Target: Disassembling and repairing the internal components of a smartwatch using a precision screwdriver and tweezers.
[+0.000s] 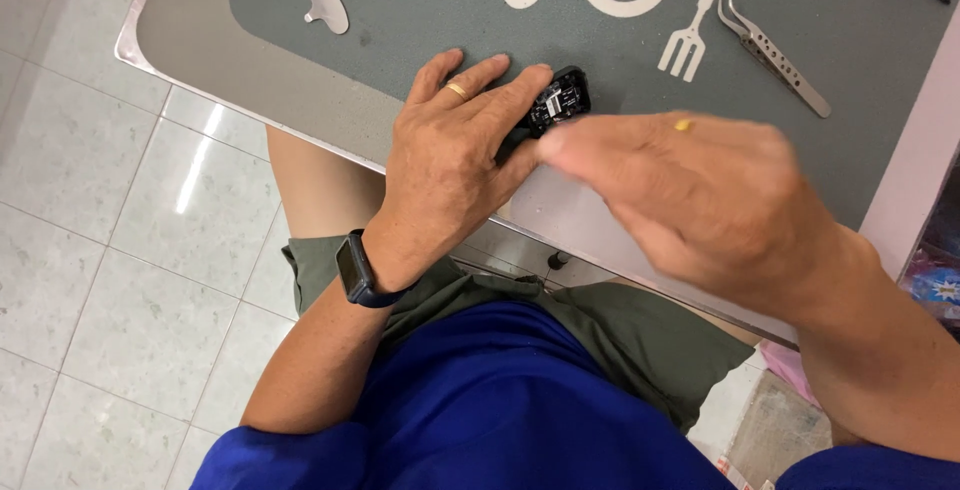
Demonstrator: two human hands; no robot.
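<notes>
While the left hand (445, 155) pinned the small black electronic part (558, 102) to the grey mat (400, 10), fingers closed round its near side, the step looked like steadying it for fine work. Just right of that hold, the right hand (690, 190) was blurred, fingertips at the part; whether they pinched anything I could not tell. Next would likely call for a light touch. Tweezers (770, 55) lay well beyond
</notes>
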